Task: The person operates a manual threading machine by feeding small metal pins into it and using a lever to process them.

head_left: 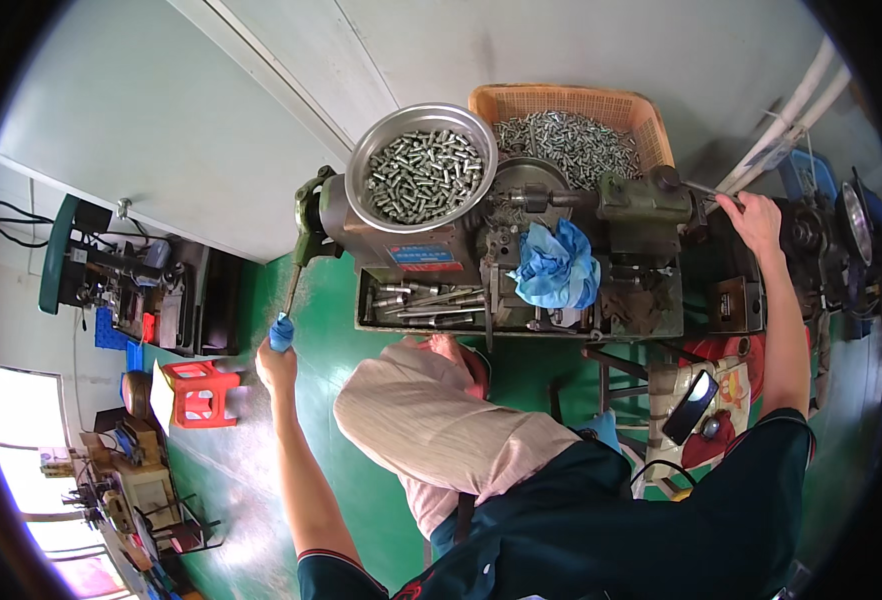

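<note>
- Gripping the machine's (466,248) blue-wrapped lever (281,333), our left hand (275,368) is curled; our right hand (758,225) clasps the opposite lever (703,188).
- Metal pins (426,178) lie heaped in the bowl (360,180) and basket (654,130).
- We judge work mid-batch; finished and remaining pins cannot be told apart.

Lever wrap (281,332) blue; bowl (355,170) silver; basket (658,132) orange; lap cloth (441,412) beige, faint-striped; floor (323,305) green; stool (201,379) red.
</note>
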`<state>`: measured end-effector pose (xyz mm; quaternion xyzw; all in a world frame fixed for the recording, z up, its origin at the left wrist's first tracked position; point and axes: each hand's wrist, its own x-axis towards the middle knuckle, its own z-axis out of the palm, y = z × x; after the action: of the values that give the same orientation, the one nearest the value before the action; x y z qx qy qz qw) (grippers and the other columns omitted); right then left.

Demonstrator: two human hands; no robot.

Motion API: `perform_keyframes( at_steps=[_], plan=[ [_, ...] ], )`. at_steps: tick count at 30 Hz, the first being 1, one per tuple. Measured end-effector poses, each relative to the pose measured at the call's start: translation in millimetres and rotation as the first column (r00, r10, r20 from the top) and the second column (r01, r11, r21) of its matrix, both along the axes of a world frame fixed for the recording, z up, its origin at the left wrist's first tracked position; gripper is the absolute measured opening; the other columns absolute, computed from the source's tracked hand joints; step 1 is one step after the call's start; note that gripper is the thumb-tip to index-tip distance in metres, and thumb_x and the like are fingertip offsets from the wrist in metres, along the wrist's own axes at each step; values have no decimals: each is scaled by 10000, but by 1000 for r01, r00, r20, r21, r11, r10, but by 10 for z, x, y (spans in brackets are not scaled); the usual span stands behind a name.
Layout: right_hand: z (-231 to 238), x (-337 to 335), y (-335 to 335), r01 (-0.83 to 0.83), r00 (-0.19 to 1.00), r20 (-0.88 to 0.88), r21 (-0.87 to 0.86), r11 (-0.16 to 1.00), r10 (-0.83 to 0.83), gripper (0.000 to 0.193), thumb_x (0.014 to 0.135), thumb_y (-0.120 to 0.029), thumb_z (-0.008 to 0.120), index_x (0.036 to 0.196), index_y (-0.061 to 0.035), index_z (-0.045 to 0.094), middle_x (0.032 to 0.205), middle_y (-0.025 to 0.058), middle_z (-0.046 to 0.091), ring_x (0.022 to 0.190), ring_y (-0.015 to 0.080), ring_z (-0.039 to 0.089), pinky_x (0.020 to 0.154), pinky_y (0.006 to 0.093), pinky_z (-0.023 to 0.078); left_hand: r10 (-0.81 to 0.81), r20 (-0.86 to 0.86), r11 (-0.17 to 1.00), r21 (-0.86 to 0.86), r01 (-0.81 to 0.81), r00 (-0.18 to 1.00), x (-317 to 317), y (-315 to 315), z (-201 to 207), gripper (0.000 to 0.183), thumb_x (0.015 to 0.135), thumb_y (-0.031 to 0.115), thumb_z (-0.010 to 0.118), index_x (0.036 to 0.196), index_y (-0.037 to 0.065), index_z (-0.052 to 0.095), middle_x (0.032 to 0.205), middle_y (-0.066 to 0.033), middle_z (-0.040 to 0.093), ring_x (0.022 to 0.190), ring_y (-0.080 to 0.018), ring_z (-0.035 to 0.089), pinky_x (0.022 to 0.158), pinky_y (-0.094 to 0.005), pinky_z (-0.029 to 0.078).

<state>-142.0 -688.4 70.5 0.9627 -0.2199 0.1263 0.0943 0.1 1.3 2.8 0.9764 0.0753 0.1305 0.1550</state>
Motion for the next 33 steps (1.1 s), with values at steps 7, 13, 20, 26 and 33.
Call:
perform_keyframes(
  at_steps=[7,13,20,26,33],
  plan=[
    [-42,-42,35,-17,999,45,-33,999,19,529,748,-512,472,579,-17,545,557,184,534,584,350,537,542,411,425,-1,0,1000,-16,1,1000,-16,-27,25,120,652,137,529,695,25,541,668,-211,550,676,-388,537,600,-419,423],
    [-51,-53,55,-2,998,56,-44,999,5,536,748,-515,473,556,-18,528,552,182,534,573,349,539,528,412,424,13,-3,1000,-5,-13,1000,-11,-28,14,114,656,136,524,694,30,540,673,-211,549,686,-396,529,608,-426,415],
    [-8,-65,132,17,998,63,-47,999,-14,532,745,-517,477,575,-18,547,560,181,539,577,346,542,528,409,425,6,7,1000,-16,-6,1000,-4,-11,0,108,644,126,518,692,31,533,670,-212,547,683,-400,523,607,-432,412],
    [-5,-70,141,30,998,51,-38,999,-28,537,743,-521,476,577,-16,551,568,182,542,585,341,545,539,403,428,3,22,1000,-23,-3,1000,-19,-51,24,110,645,128,517,681,25,529,659,-209,546,672,-399,523,603,-430,412],
    [-6,-92,159,48,997,55,-48,998,-45,547,748,-530,460,613,-12,570,590,183,550,611,338,549,563,402,432,3,35,1000,-26,-2,999,2,-57,16,118,642,120,514,701,24,547,656,-213,546,674,-399,526,602,-426,414]
  ],
)
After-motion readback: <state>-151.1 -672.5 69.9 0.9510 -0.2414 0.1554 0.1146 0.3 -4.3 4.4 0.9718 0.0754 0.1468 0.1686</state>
